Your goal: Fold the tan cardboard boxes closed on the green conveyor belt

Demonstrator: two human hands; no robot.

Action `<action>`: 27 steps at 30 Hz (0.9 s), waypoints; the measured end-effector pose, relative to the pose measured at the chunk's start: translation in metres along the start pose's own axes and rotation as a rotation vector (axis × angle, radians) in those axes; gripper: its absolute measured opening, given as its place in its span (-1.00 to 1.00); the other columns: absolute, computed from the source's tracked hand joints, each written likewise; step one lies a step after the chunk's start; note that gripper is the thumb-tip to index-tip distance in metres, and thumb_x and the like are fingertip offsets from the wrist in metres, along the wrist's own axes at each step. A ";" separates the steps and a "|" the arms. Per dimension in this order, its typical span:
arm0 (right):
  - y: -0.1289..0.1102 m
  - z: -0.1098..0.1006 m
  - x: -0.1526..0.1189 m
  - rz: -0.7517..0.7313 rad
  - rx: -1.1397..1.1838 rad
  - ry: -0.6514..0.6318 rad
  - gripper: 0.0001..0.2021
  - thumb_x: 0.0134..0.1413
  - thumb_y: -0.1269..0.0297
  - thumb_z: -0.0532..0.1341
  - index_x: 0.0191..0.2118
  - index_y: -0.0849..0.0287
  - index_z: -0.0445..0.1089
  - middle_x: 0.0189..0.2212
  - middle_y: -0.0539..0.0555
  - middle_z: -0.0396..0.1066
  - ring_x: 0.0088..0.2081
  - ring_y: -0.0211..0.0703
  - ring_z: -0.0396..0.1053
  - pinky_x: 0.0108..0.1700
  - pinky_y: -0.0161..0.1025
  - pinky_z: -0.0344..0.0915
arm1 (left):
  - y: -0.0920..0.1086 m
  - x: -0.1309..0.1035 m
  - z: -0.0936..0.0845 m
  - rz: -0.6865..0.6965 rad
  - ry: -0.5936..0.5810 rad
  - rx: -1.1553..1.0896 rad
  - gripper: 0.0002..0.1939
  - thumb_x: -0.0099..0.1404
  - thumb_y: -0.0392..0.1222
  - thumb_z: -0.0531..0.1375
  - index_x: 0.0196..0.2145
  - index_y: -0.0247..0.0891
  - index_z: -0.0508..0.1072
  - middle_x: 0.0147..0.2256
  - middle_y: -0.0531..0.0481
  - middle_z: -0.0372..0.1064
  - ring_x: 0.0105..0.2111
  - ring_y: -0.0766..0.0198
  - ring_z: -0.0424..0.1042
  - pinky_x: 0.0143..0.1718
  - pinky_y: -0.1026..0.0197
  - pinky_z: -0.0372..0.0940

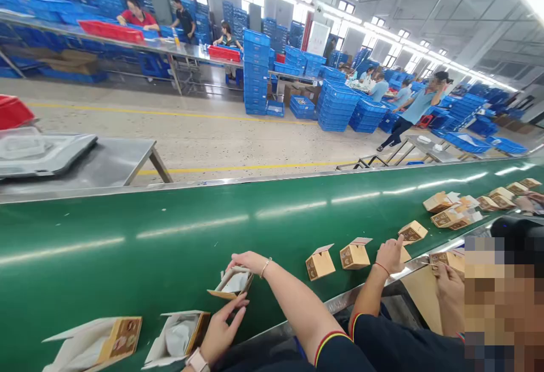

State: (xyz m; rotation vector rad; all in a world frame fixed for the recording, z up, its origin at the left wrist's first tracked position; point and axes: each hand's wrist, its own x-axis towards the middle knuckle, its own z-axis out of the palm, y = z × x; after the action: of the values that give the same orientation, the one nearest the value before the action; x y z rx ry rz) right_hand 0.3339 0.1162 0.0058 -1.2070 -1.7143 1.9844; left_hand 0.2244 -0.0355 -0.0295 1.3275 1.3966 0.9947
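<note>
Carton in hand, head view: an uncovered carton (227, 294) sits between the two sets of fingers, its flaps raised and white contents (238, 282) showing inside.
Right hand: the right hand (247, 261) reaches over, fingers bent at the far rim; whether they pinch it, I cannot tell.
Left hand: the left hand (225, 324) has thumb and fingers spread, fingertips at the near edge.
Handling: steadying opposite walls lightly would probably suit thin card; fingertips are best outside the flaps, clear of the contents.
Left of the left fingers: two more uncovered cartons, one near (203, 329), one farther off (125, 338), on the green belt (106, 276).
Right of the right fingers: two cartons with lifted lids (321, 264), then a co-worker's hand (389, 259).
</note>
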 end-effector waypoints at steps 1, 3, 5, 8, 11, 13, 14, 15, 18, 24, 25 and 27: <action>0.005 0.000 -0.009 -0.030 0.015 0.064 -0.52 0.11 -0.10 0.05 -0.48 0.23 0.44 -0.54 0.01 0.36 -0.45 -0.24 0.30 -0.26 -0.24 0.28 | -0.002 0.000 -0.001 -0.030 0.050 -0.011 -0.53 0.03 0.23 0.17 -0.27 -0.19 0.50 -0.33 -0.13 0.53 -0.26 0.04 0.52 -0.28 0.08 0.44; 0.019 0.002 -0.030 -0.104 0.039 0.232 -0.60 0.11 -0.02 0.08 -0.44 0.21 0.42 -0.49 0.00 0.36 -0.39 -0.23 0.31 -0.21 -0.24 0.27 | -0.005 -0.002 0.000 -0.071 0.162 -0.013 -0.46 -0.02 0.28 0.18 -0.28 -0.22 0.46 -0.29 -0.17 0.51 -0.24 -0.02 0.50 -0.29 0.03 0.44; 0.033 0.010 -0.050 -0.133 0.034 0.355 -0.71 0.09 0.06 0.12 -0.38 0.19 0.40 -0.45 -0.01 0.36 -0.35 -0.22 0.32 -0.19 -0.23 0.27 | -0.006 -0.003 0.000 -0.070 0.285 0.028 -0.40 -0.06 0.30 0.19 -0.24 -0.25 0.41 -0.24 -0.22 0.47 -0.21 -0.07 0.48 -0.30 -0.03 0.43; 0.048 0.031 -0.071 -0.218 -0.083 0.491 -0.80 -0.03 0.14 0.23 -0.32 0.15 0.39 -0.38 0.01 0.38 -0.30 -0.18 0.36 -0.15 -0.18 0.31 | -0.008 -0.001 -0.004 0.061 0.397 0.158 -0.32 -0.07 0.29 0.20 -0.12 -0.26 0.33 -0.08 -0.28 0.37 -0.05 -0.15 0.38 -0.12 -0.14 0.37; 0.051 0.049 -0.076 -0.427 -0.305 0.589 -0.67 -0.17 0.17 0.33 -0.21 0.12 0.40 -0.10 0.12 0.39 -0.01 -0.06 0.33 0.06 -0.11 0.23 | -0.011 0.007 -0.012 0.204 0.312 0.229 -0.35 0.01 0.26 0.15 -0.03 -0.19 0.29 0.01 -0.23 0.31 0.06 -0.14 0.28 0.07 -0.16 0.23; 0.051 0.052 -0.075 -0.523 -0.414 0.571 -0.64 -0.10 0.18 0.29 -0.11 0.11 0.39 0.05 0.15 0.33 0.11 -0.07 0.26 0.16 -0.12 0.15 | -0.013 0.015 -0.019 0.242 0.211 0.249 -0.38 0.06 0.23 0.10 0.00 -0.16 0.28 0.01 -0.20 0.31 0.06 -0.13 0.29 0.10 -0.16 0.19; 0.051 0.052 -0.076 -0.538 -0.452 0.553 -0.66 -0.03 0.19 0.25 -0.08 0.10 0.38 0.08 0.14 0.32 0.13 -0.10 0.25 0.18 -0.13 0.12 | -0.013 0.018 -0.022 0.256 0.169 0.258 -0.38 0.08 0.22 0.09 0.01 -0.16 0.27 0.01 -0.19 0.32 0.06 -0.14 0.29 0.11 -0.16 0.19; 0.051 0.051 -0.076 -0.537 -0.487 0.542 -0.68 0.02 0.18 0.22 -0.07 0.09 0.38 0.09 0.12 0.32 0.13 -0.13 0.25 0.19 -0.13 0.10 | -0.013 0.021 -0.024 0.271 0.133 0.264 -0.39 0.09 0.21 0.08 0.03 -0.17 0.26 0.02 -0.19 0.31 0.06 -0.14 0.28 0.11 -0.15 0.18; 0.050 0.047 -0.083 -0.471 -0.581 0.560 -0.57 -0.03 0.04 0.26 -0.02 0.06 0.36 0.11 0.09 0.30 0.15 -0.09 0.22 0.21 -0.10 0.06 | -0.010 0.028 -0.029 0.310 0.069 0.274 -0.42 0.09 0.15 0.08 0.02 -0.17 0.28 0.01 -0.17 0.33 0.08 -0.13 0.27 0.11 -0.14 0.17; 0.039 0.040 -0.083 -0.278 -0.776 0.538 -0.43 -0.28 -0.18 0.34 -0.07 -0.12 0.40 0.10 0.01 0.30 0.12 0.07 0.21 0.05 0.02 0.22 | -0.013 0.039 -0.027 0.317 0.081 0.338 -0.68 -0.04 0.10 0.15 -0.34 -0.04 0.46 -0.28 -0.08 0.48 -0.01 -0.17 0.31 -0.01 -0.15 0.20; 0.038 0.038 -0.079 -0.259 -0.800 0.520 -0.47 -0.29 -0.20 0.33 -0.12 -0.12 0.43 0.07 0.00 0.33 0.12 0.11 0.20 0.03 0.06 0.23 | -0.015 0.041 -0.028 0.319 0.074 0.340 -0.73 -0.06 0.09 0.15 -0.39 -0.03 0.47 -0.32 -0.06 0.48 -0.02 -0.18 0.30 -0.02 -0.15 0.19; 0.035 0.034 -0.071 -0.213 -0.818 0.466 -0.53 -0.30 -0.22 0.32 -0.24 -0.08 0.47 0.01 0.01 0.37 0.12 0.17 0.20 0.01 0.16 0.22 | -0.018 0.048 -0.028 0.299 0.035 0.332 -0.79 -0.08 0.06 0.16 -0.49 -0.04 0.47 -0.37 -0.06 0.47 -0.03 -0.19 0.29 -0.03 -0.17 0.16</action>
State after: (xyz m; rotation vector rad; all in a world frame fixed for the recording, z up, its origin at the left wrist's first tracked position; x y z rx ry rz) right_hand 0.3653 0.0362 0.0018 -1.4630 -2.3083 0.7645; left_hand 0.1937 0.0115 -0.0444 1.8133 1.4614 1.0109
